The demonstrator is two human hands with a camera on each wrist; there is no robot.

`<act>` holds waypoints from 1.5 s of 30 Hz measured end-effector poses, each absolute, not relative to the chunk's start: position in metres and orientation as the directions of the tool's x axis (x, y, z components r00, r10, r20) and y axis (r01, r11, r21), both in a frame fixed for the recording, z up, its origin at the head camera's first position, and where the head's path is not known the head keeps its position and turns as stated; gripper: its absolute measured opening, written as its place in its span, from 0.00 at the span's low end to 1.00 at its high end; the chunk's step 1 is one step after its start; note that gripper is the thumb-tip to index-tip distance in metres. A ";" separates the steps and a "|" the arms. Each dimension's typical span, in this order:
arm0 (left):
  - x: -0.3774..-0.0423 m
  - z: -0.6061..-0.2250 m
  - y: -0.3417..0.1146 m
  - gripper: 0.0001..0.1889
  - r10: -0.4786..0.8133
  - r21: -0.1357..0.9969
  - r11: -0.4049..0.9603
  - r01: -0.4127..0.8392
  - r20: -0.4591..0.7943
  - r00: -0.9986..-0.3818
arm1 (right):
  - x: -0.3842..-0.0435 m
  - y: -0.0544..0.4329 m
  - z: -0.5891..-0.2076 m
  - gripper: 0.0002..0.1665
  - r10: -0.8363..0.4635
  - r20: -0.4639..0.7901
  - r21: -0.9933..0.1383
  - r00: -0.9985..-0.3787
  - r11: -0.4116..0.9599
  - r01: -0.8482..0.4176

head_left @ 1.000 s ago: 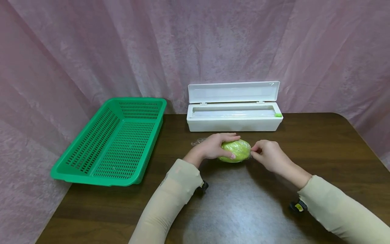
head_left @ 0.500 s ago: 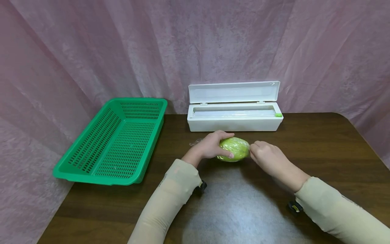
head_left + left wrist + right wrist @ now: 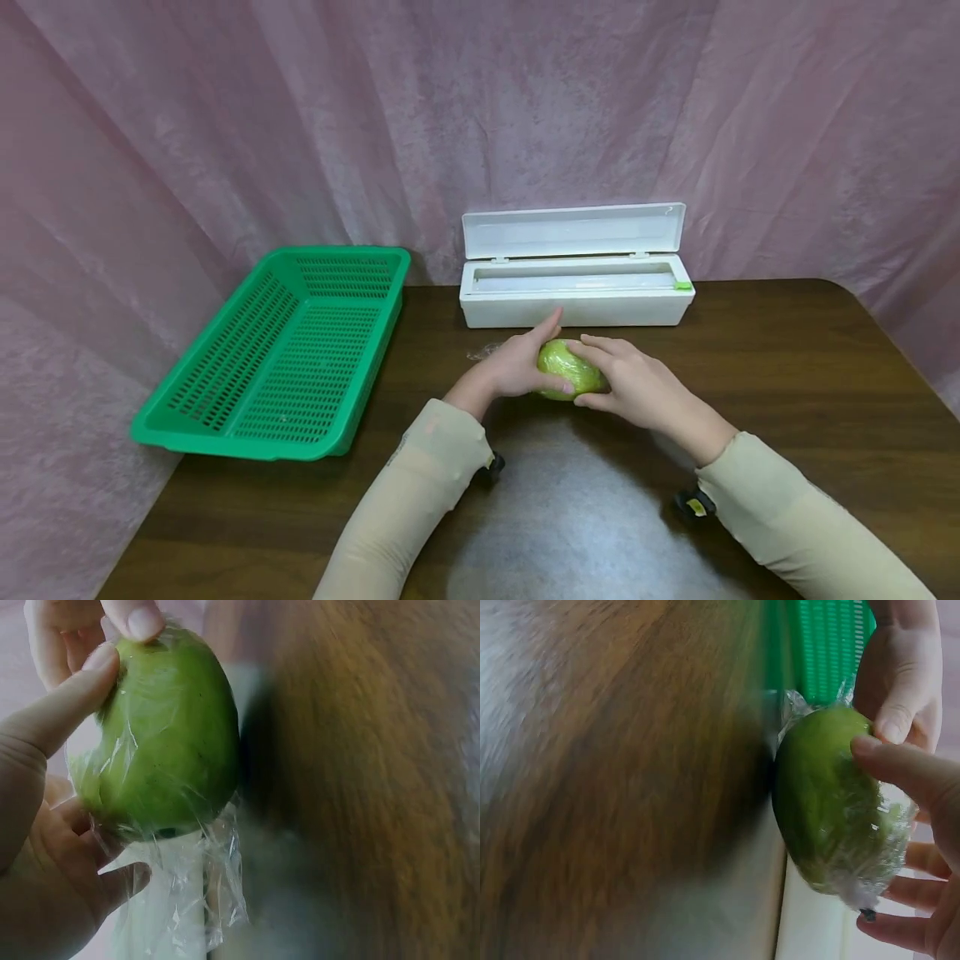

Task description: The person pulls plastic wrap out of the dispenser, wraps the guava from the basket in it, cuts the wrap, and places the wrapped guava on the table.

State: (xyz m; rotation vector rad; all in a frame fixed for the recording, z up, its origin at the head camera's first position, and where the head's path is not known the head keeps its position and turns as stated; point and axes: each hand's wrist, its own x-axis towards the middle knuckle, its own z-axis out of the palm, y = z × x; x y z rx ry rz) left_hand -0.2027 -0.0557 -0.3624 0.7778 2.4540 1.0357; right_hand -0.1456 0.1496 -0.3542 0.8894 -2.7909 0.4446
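A green mango (image 3: 564,371) in clear cling film sits on the table between both hands. My left hand (image 3: 517,362) holds its left end, thumb along the near side and fingers at the far side. My right hand (image 3: 633,383) spans the right end, with its thumb in front and fingers over the top. In the left wrist view, loose film (image 3: 225,892) trails from the mango's left end. The right wrist view shows gathered film (image 3: 851,889) at the other end, close to the right fingers (image 3: 915,892). The two thumbs lie close together on the mango.
Behind the hands stands a white cling film dispenser (image 3: 577,312), its lid (image 3: 573,232) raised and a roll inside. A green perforated basket (image 3: 371,367) is at the left on the dark wooden table (image 3: 787,358). A pink curtain (image 3: 480,108) hangs behind.
My right hand has gone from pinching at the mango's right tip to spreading round that end, moving left. The left hand stays on the mango, its upper fingers lifted more.
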 end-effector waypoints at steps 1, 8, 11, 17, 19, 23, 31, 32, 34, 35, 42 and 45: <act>-0.202 -0.363 -0.057 0.60 0.612 0.732 0.584 0.351 -0.113 -0.782 | -0.146 0.149 -0.355 0.42 -0.531 0.248 -0.238 -0.810 0.778 -0.582; -0.203 -0.364 -0.072 0.61 0.605 0.659 0.654 0.372 -0.161 -0.780 | -0.149 0.151 -0.356 0.41 -0.509 0.222 -0.306 -0.831 0.773 -0.555; -0.204 -0.366 -0.077 0.59 0.588 0.600 0.706 0.377 -0.200 -0.784 | -0.149 0.152 -0.356 0.41 -0.495 0.204 -0.330 -0.845 0.777 -0.535; -0.207 -0.368 -0.080 0.55 0.542 0.464 0.792 0.396 -0.236 -0.807 | -0.148 0.153 -0.358 0.40 -0.481 0.190 -0.370 -0.856 0.772 -0.516; -0.208 -0.368 -0.081 0.54 0.528 0.434 0.810 0.395 -0.244 -0.814 | -0.148 0.152 -0.358 0.40 -0.477 0.184 -0.381 -0.859 0.772 -0.510; -0.209 -0.369 -0.082 0.51 0.506 0.398 0.831 0.388 -0.251 -0.825 | -0.148 0.151 -0.358 0.40 -0.478 0.178 -0.388 -0.860 0.769 -0.508; -0.211 -0.374 -0.082 0.23 0.536 0.385 0.808 0.446 -0.167 -0.827 | -0.149 0.153 -0.358 0.40 -0.474 0.168 -0.407 -0.864 0.765 -0.499; -0.211 -0.375 -0.082 0.18 0.543 0.387 0.802 0.454 -0.158 -0.825 | -0.149 0.154 -0.358 0.40 -0.470 0.165 -0.409 -0.867 0.767 -0.494; -0.211 -0.376 -0.081 0.11 0.557 0.392 0.790 0.471 -0.141 -0.818 | -0.149 0.155 -0.358 0.40 -0.465 0.162 -0.415 -0.870 0.768 -0.488; -0.211 -0.377 -0.081 0.09 0.563 0.394 0.786 0.476 -0.138 -0.815 | -0.149 0.155 -0.358 0.41 -0.464 0.159 -0.417 -0.872 0.769 -0.485; -0.209 -0.383 -0.081 0.05 0.564 0.439 0.766 0.469 -0.110 -0.818 | -0.150 0.157 -0.360 0.41 -0.467 0.155 -0.436 -0.870 0.758 -0.485; -0.208 -0.384 -0.081 0.05 0.550 0.467 0.764 0.446 -0.110 -0.828 | -0.150 0.158 -0.361 0.41 -0.474 0.163 -0.442 -0.865 0.749 -0.493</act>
